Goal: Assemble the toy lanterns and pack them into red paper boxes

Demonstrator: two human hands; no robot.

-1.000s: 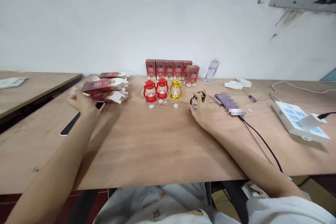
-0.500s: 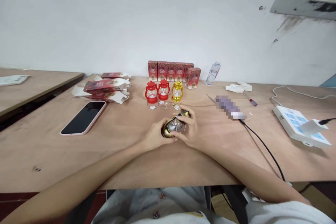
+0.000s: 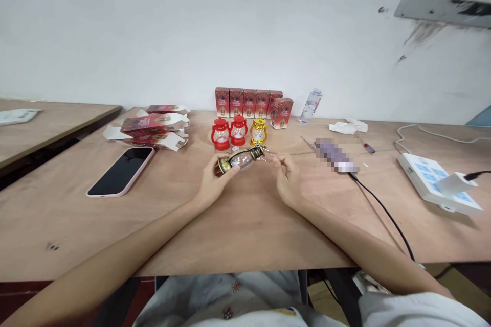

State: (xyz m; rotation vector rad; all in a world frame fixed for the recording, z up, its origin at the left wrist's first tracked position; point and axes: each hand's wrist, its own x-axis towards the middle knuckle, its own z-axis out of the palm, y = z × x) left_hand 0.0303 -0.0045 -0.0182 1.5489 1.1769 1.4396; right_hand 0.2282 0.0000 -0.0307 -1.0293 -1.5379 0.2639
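My left hand (image 3: 214,182) is closed around the base of a small bronze-coloured toy lantern (image 3: 241,159), which lies tilted with its top to the right. The lantern has a clear middle. At its top end, thin pale wire (image 3: 267,152) sticks out towards my right hand (image 3: 288,180). The fingertips of that hand are pinched at the wire's end, apart from the lantern body. Just behind stand two red lanterns (image 3: 221,134) and a gold lantern (image 3: 258,132), all upright. Small clear pieces in front of them are partly hidden by the held lantern.
Several red printed boxes (image 3: 249,103) line the wall beside a clear bottle (image 3: 310,106). Flattened boxes (image 3: 153,125) and a phone (image 3: 120,172) lie left. On the right are tissue (image 3: 348,126), a screwdriver (image 3: 367,147), a blurred cabled device (image 3: 334,154) and a power strip (image 3: 437,181).
The bronze lantern has moved left and away from me and now lies more level in my left hand. My right hand has come off its body to the right, fingers at the wire.
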